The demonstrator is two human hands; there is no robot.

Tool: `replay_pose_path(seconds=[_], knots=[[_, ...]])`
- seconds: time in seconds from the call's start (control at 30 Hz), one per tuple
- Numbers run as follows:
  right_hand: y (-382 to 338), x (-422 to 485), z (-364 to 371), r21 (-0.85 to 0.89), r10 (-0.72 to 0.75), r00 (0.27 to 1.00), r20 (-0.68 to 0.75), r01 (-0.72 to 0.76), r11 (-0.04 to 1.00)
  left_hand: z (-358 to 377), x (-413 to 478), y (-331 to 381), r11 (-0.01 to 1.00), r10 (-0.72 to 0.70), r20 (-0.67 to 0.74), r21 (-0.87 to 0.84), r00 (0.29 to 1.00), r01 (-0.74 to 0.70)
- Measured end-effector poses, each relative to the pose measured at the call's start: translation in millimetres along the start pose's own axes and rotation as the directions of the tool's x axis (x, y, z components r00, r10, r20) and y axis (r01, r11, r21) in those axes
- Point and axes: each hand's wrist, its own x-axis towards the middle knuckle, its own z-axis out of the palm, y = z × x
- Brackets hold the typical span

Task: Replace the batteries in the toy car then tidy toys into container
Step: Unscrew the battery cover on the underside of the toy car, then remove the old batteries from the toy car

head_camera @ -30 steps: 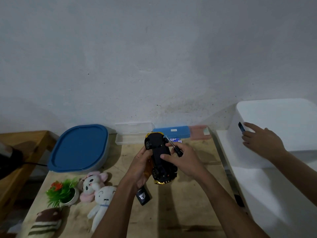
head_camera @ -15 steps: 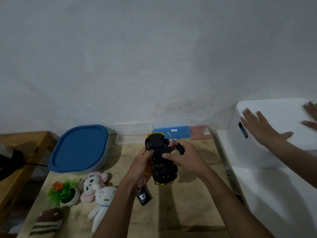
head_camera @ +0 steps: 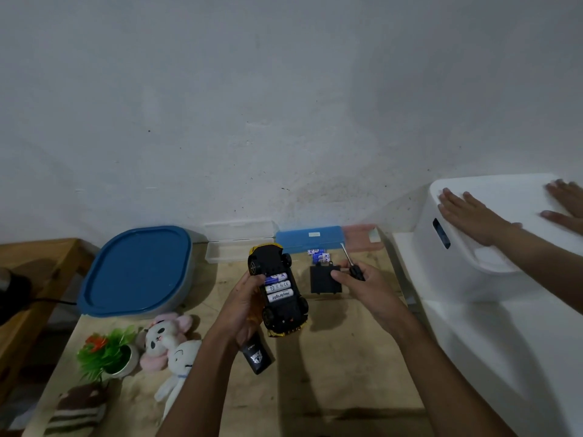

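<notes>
Three batteries point(head_camera: 279, 287) sit exposed in the underside of the toy car point(head_camera: 277, 291), so the compartment is open but the swap itself looks not yet done. Nearest the camera, a brown striped plush point(head_camera: 75, 411), a small potted plastic plant point(head_camera: 107, 354), a white plush point(head_camera: 181, 361) and a pink-eared plush point(head_camera: 164, 335) lie untidied on the wooden table point(head_camera: 331, 373), beside a black remote point(head_camera: 257, 357). Just beyond, the left hand point(head_camera: 244, 305) is wrapped around the upturned car, held above the table. The right hand point(head_camera: 362, 285) pinches the black battery cover point(head_camera: 323, 279) with its fingers while also gripping a small screwdriver point(head_camera: 353, 266); the cover is just beside the car, low over the table. Farther back, fresh batteries point(head_camera: 318, 255) lie near a blue case point(head_camera: 309, 239) and a clear case point(head_camera: 236, 241). The blue-lidded container point(head_camera: 135, 272) stands closed at the left. Another person's hand point(head_camera: 467, 212) rests flat on a white bin point(head_camera: 504, 263). Remaining, by my judgement: swapping cells, refitting the cover, packing toys.
</notes>
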Motion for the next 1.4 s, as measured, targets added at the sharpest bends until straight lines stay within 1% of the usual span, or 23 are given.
replay_pose_path(seconds=[0.03, 0.1, 0.2, 0.3, 0.37, 0.43, 0.63, 0.73, 0.8, 0.93, 1.0, 1.2, 1.33, 1.4], knots=[[9, 2, -5, -0.015, 0.03, 0.999, -0.027, -0.03, 0.999, -3, 1, -1, 1.0, -0.007, -0.013, -0.021, 1.0, 0.006], [29, 6, -13, -0.097, 0.079, 0.994, -0.073, -0.086, 0.992, -7, 2, -1, 0.999, -0.017, -0.027, -0.033, 1.0, 0.016], [65, 11, -21, -0.22, 0.12, 0.983, -0.142, -0.15, 0.964, -11, 3, -1, 0.999, -0.008, -0.023, -0.037, 1.0, 0.007], [91, 19, -24, -0.331, 0.101, 0.974, -0.201, -0.164, 0.929, -12, 4, -1, 0.999, -0.016, -0.03, -0.034, 0.999, 0.015], [100, 22, -24, -0.399, 0.063, 0.973, -0.221, -0.149, 0.905, -12, 3, -2, 1.0, -0.015, -0.033, -0.023, 0.999, 0.015], [105, 23, -22, -0.456, 0.052, 0.966, -0.254, -0.167, 0.874, -10, 3, -2, 1.0, -0.012, -0.036, -0.017, 0.999, 0.012], [113, 19, -13, -0.576, 0.046, 0.935, -0.351, -0.254, 0.777, -3, 2, -3, 1.0, -0.03, -0.049, -0.008, 0.998, 0.03], [112, 17, -10, -0.627, -0.006, 0.925, -0.379, -0.252, 0.737, -2, 3, -3, 1.0, -0.022, -0.042, -0.013, 0.999, 0.022], [114, 17, -10, -0.635, -0.033, 0.916, -0.4, -0.251, 0.731, -2, 2, -3, 1.0, -0.011, -0.032, -0.013, 0.999, 0.01], [117, 22, -16, -0.559, -0.028, 0.931, -0.365, -0.195, 0.806, 0, 2, -3, 1.0, 0.01, -0.015, -0.009, 1.0, -0.01], [120, 25, -21, -0.542, -0.042, 0.927, -0.374, -0.181, 0.821, 0, 2, -2, 1.0, 0.014, -0.01, -0.012, 1.0, -0.014], [121, 25, -21, -0.576, -0.083, 0.927, -0.366, -0.155, 0.802, 0, 5, -4, 1.0, 0.013, 0.008, -0.025, 1.0, -0.013], [122, 25, -19, -0.588, -0.092, 0.921, -0.379, -0.163, 0.792, 3, 3, -3, 1.0, 0.021, 0.015, -0.016, 1.0, -0.021], [119, 22, -17, -0.602, -0.092, 0.909, -0.405, -0.189, 0.776, 5, 2, -2, 1.0, 0.024, 0.026, -0.013, 0.999, -0.024]])
